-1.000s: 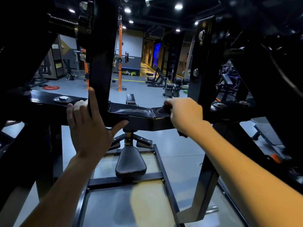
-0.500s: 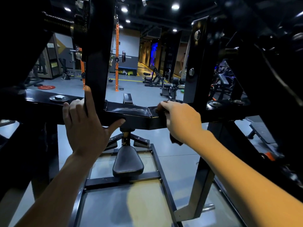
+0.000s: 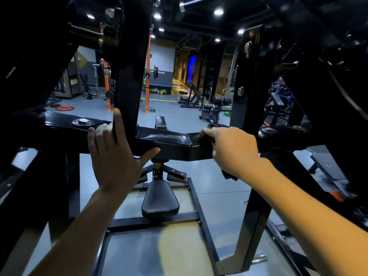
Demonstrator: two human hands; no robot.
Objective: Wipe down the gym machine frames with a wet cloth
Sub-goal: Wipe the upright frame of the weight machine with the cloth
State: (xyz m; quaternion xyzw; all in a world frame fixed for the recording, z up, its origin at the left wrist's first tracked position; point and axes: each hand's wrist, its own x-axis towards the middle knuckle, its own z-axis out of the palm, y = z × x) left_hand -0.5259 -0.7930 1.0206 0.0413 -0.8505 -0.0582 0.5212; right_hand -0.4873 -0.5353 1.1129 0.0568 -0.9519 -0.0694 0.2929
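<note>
A black horizontal crossbar [image 3: 169,141] of the gym machine frame runs across the middle of the head view, its top glossy. My right hand [image 3: 233,150] grips a dark cloth [image 3: 229,175] against the bar's right part; only a corner of the cloth shows below my wrist. My left hand [image 3: 114,154] rests open on the bar where a black upright post [image 3: 132,62] meets it, index finger pointing up along the post and thumb spread out to the right.
Below the bar sits a black padded seat [image 3: 160,198] on a floor frame [image 3: 151,220]. A second black upright [image 3: 249,80] stands right of my right hand. Dark frame members crowd both sides. Orange racks [image 3: 147,76] and benches stand on the grey floor beyond.
My right hand with the cloth has slid a short way left along the crossbar. My left hand stays braced at the post.
</note>
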